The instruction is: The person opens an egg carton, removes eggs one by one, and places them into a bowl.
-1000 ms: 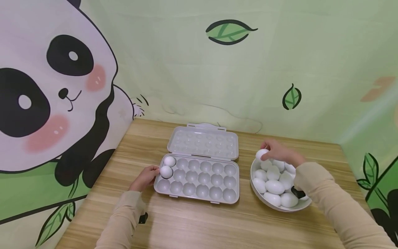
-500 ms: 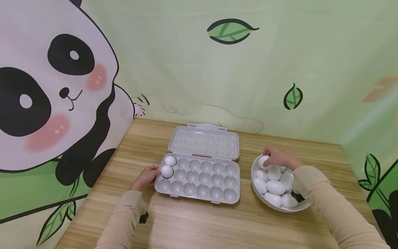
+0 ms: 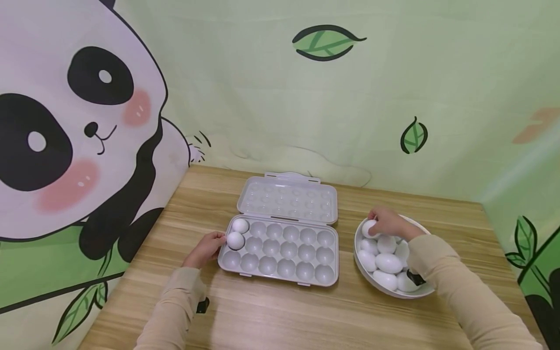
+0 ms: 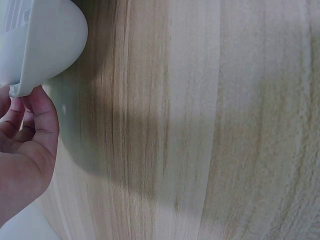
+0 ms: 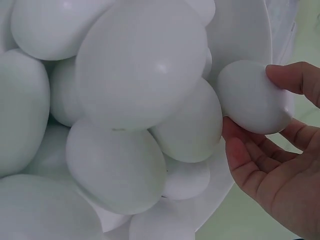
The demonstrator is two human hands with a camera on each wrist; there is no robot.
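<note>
A pale egg carton (image 3: 284, 283) lies on the table with its lid (image 3: 288, 199) folded back. Two white eggs (image 3: 235, 240) sit in its leftmost cups, at the back and middle. My left hand (image 3: 210, 249) pinches the carton's left rim between thumb and fingers, as the left wrist view also shows. On the right, a white bowl (image 3: 364, 273) is heaped with several white eggs (image 3: 388, 263). At the bowl's back left rim my right hand (image 3: 389, 222) holds one egg (image 5: 255, 97) between thumb and fingers; in the right wrist view it appears beside the other eggs.
The wooden table (image 3: 271, 321) runs back to a green cloth wall (image 3: 262, 97) printed with a panda and leaves. A gap of bare wood separates the carton from the bowl. Dark pieces show at both sleeve cuffs.
My right hand has lowered a little with the egg, from above the bowl's rim to just at its back left edge. The left hand stays on the carton.
</note>
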